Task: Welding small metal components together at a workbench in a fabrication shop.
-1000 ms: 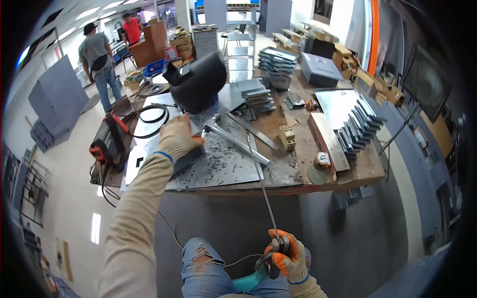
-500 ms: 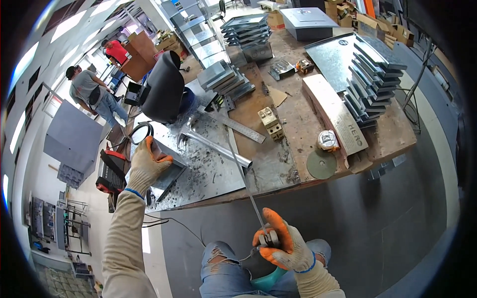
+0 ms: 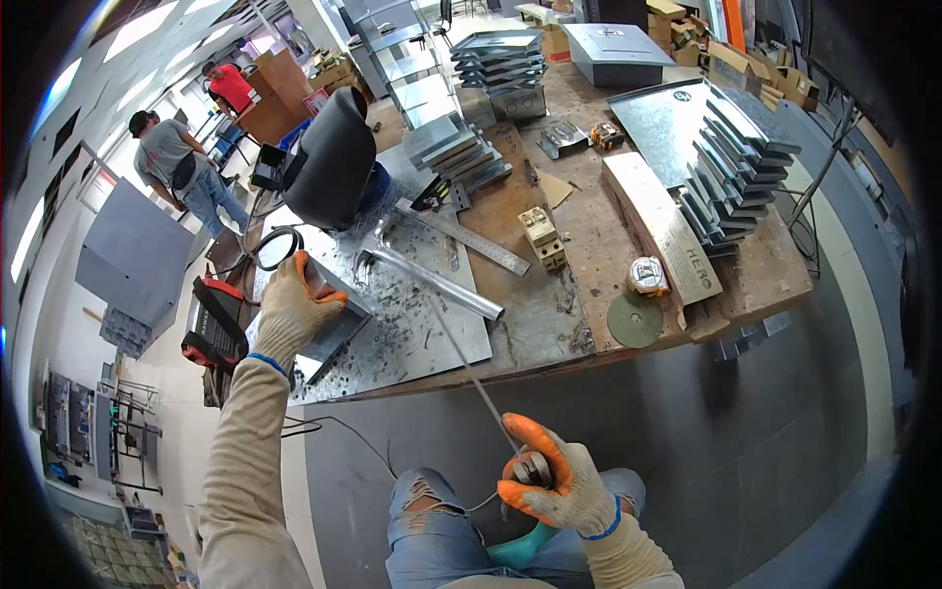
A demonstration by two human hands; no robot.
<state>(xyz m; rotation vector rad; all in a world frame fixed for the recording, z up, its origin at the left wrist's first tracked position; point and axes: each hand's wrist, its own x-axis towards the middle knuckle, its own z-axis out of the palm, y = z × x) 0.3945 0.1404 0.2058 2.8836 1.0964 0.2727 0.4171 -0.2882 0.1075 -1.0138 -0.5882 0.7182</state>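
My left hand [image 3: 296, 306], in a pale work glove with orange fingers, grips the upper edge of a grey metal box [image 3: 339, 336] at the table's left front. Its fingers bend over the edge. In front of the table, above my lap, my gloved right hand [image 3: 555, 479] is closed on a grey metal clamp-like holder [image 3: 531, 469]. A long thin rod [image 3: 469, 371] slants up and left from that holder, toward the tabletop. Beyond the rod lies a shiny hammer [image 3: 432, 283] with a tubular handle. A steel ruler [image 3: 481, 244] rests behind it.
A black welding helmet [image 3: 334, 162] stands behind my left hand, with a red-black machine [image 3: 214, 329] beside it. Stacked metal trays [image 3: 731, 182], a tape measure [image 3: 648, 276], a green disc [image 3: 635, 321] and a long carton [image 3: 659, 221] occupy the right side. Two people stand far left.
The view has shifted slightly. The rod's far end has swung left and nearer to me, away from the ruler. My left hand keeps its grip on the box.
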